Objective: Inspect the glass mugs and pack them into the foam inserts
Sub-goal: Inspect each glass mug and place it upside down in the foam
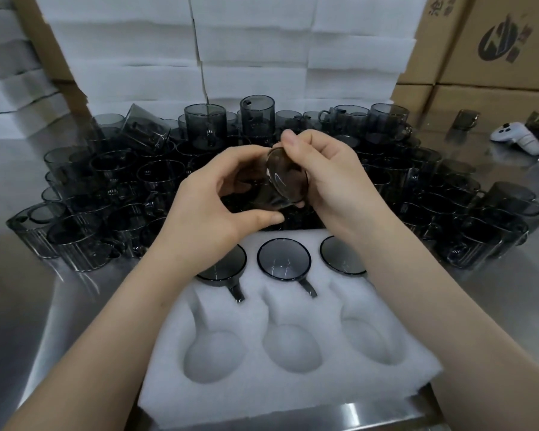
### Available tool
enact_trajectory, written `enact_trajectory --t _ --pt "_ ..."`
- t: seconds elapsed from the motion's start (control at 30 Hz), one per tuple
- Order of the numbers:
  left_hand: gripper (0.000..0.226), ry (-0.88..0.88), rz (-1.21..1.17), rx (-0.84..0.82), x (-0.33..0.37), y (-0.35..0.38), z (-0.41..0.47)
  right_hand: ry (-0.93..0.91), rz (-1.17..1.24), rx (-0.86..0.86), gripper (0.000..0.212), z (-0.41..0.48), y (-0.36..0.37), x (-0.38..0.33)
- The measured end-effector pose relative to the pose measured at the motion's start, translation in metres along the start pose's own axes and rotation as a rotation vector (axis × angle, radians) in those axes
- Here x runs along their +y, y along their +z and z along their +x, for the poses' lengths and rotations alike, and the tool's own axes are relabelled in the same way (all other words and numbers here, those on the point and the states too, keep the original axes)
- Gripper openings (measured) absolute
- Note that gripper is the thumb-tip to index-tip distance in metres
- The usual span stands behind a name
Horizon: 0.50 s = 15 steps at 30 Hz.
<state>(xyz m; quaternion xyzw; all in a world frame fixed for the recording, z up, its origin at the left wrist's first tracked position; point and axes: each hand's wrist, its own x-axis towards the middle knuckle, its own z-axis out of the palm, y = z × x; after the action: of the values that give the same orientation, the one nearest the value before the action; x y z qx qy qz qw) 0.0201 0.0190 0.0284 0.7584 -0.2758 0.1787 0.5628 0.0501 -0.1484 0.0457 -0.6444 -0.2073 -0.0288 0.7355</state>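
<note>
Smoke-grey glass mugs [122, 188], dozens of them, crowd the far half of a stainless-steel surface [19, 306]. A white six-pocket foam insert [293, 390] sits at the near edge, presumably so each pc goes straight from check to pocket. The far row holds three packed mugs [283, 259], handles slotted toward the person. The near three pockets are open, so approx. half the room is left. The left hand [212, 209] and right hand [333, 181] hover over the insert's far edge. Fingers of both are curled round one tilted mug [285, 181], round base turned to the camera, likely a flaw check. Open pockets lie just below and nearer, w/ nothing in the way.
</note>
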Motion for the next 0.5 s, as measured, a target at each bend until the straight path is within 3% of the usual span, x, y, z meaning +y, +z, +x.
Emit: enact_trajectory --t 0.1,0.23,0.5 --pt "0.061 -0.019 -0.082 0.045 -0.0012 -0.0031 0.0009 0.052 0.142 -0.164 0.017 0.0012 -0.0048 -0.0024" --pt "0.061 -0.062 -0.151 0.078 -0.0015 -0.0062 -0.0004 0.11 0.257 -0.315 0.042 0.0001 -0.0097 -0.0056" --pt "0.059 -0.038 -0.006 0.0 -0.0017 -0.0016 -0.0008 -0.019 -0.112 -0.076 0.013 -0.0005 -0.0013 0.001"
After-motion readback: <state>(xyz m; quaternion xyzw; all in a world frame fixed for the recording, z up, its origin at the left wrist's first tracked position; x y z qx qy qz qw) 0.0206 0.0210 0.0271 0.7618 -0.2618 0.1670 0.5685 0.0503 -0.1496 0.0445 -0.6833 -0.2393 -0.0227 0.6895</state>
